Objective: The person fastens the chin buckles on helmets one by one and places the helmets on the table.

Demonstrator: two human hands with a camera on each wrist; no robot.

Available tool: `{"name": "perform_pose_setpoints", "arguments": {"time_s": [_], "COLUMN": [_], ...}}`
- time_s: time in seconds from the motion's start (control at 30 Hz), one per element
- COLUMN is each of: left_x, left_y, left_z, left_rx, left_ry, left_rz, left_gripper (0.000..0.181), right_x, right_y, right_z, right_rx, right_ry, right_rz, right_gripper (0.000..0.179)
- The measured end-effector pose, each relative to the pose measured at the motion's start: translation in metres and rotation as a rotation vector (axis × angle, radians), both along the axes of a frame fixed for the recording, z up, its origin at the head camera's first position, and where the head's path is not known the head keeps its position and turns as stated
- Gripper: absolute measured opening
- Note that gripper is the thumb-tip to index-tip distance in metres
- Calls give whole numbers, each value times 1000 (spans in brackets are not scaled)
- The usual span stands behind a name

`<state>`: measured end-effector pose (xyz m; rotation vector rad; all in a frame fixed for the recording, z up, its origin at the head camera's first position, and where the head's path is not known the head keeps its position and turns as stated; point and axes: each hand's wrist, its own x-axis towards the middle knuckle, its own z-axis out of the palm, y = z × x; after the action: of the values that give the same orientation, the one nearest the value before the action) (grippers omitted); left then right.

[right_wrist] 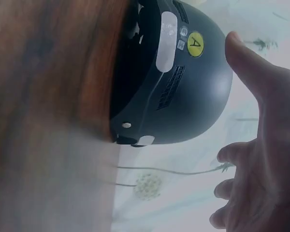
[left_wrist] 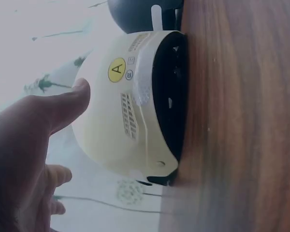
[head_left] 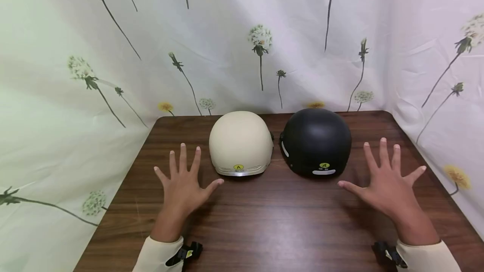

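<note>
Two helmets sit side by side toward the back of a dark wooden table (head_left: 264, 221). The cream helmet (head_left: 240, 142) is on the left, its open underside facing down and a round yellow "A" sticker on the near side. To its right stands the black helmet (head_left: 317, 139), with a similar yellow sticker and pale reflective strips. My left hand (head_left: 183, 188) is spread with straight fingers, to the left of the cream helmet and nearer me. My right hand (head_left: 389, 186) spreads likewise at the right of the black helmet. Neither hand holds anything.
A white curtain (head_left: 227, 53) printed with dandelions hangs behind the table and along both sides. Each wrist wears a black strap with a small device (head_left: 189, 253) over a cream sleeve (head_left: 156, 257).
</note>
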<state>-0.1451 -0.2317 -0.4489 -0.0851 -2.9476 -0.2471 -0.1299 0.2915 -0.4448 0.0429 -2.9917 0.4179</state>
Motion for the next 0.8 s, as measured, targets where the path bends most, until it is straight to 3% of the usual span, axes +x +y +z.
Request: {"name": "perform_pose_setpoints", "arguments": {"time_s": [0.27,0.5,0.8], "left_x": [-8,-18,-35], "left_y": [6,12,23], "left_z": [15,31,42], "left_rx": [23,45,64], "left_ry": [42,23,23], "left_rz": [-38,-49,-65], "left_gripper": [119,117,121], "right_x": [-12,-20,-36], "right_y": [-14,-29,-52], "right_z": [16,31,48], "right_rx": [23,32,53], "right_ry": [35,82,98], "right_rz": [40,66,103], "right_gripper": [136,134,133]}}
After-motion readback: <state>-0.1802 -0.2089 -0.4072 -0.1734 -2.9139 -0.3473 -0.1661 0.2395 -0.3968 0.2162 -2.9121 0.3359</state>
